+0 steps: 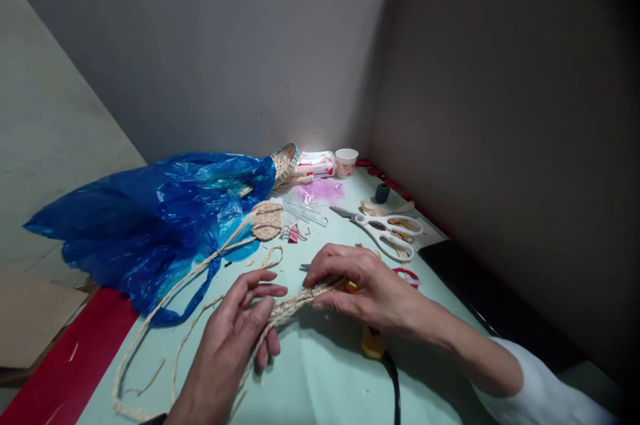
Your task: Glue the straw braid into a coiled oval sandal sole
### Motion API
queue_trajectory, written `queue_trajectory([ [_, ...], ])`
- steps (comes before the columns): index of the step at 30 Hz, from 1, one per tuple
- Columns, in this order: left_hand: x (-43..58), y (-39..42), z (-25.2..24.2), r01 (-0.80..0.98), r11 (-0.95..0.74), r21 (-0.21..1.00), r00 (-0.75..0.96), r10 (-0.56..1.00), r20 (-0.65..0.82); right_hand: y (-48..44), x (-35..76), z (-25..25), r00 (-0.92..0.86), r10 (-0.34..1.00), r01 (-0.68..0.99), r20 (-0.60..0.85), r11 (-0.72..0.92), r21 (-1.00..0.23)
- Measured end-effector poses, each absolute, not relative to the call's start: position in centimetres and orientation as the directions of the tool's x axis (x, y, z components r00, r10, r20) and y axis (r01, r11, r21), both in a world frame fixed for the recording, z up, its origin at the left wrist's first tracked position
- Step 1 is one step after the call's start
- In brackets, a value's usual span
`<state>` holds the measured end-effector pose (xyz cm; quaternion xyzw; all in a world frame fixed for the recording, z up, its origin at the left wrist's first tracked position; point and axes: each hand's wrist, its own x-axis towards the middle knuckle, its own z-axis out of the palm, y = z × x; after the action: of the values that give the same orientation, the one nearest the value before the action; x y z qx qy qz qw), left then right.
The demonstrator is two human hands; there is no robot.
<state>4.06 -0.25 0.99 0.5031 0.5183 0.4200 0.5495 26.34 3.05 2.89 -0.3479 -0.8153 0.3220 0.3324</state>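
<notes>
A narrow piece of braided straw (pixel 294 305) is stretched between both hands, low over the table. My right hand (pixel 363 281) is closed on its far right end, thumb below and fingers over the top. My left hand (pixel 245 318) has its thumb pressed on the left end; its index and middle fingers reach out above the braid, and other fingertips show beneath. Loose straw strands trail down past the left palm. A long straw cord (pixel 163 301) loops over the table to the left. Behind the hands lies an oval woven straw piece (pixel 267 221).
A blue plastic bag (pixel 160 211) covers the back left, beside a small basket (pixel 286 163). White-handled scissors (pixel 385 230), a paper cup (pixel 346 163) and a dark spool (pixel 383 193) are at the back right. A yellow tool (pixel 373 343) with a black cord lies below my right hand.
</notes>
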Motion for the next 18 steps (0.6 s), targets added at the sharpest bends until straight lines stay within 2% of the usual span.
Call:
queue_trajectory([
  [4,3.72,0.36,0.93,0.065,0.285,0.956,0.264,0.919,-0.292,3.1,26.89,3.52,-0.584,0.745,0.321,0.323,0.577,-0.751],
  [7,3.86,0.37,0.86,0.107,0.334,0.936,0.383,0.855,-0.349,3.18,27.15,3.67,-0.614,0.721,0.298,0.32,0.588,-0.752],
  [14,4.09,-0.23,0.93,0.134,0.357,0.924,0.426,0.822,-0.379,3.46,27.33,3.69,-0.605,0.744,0.305,0.283,0.545,-0.781],
  [18,3.69,-0.16,0.86,0.209,0.332,0.92,0.443,0.806,-0.392,3.42,27.42,3.81,-0.622,0.734,0.291,0.273,0.541,-0.789],
])
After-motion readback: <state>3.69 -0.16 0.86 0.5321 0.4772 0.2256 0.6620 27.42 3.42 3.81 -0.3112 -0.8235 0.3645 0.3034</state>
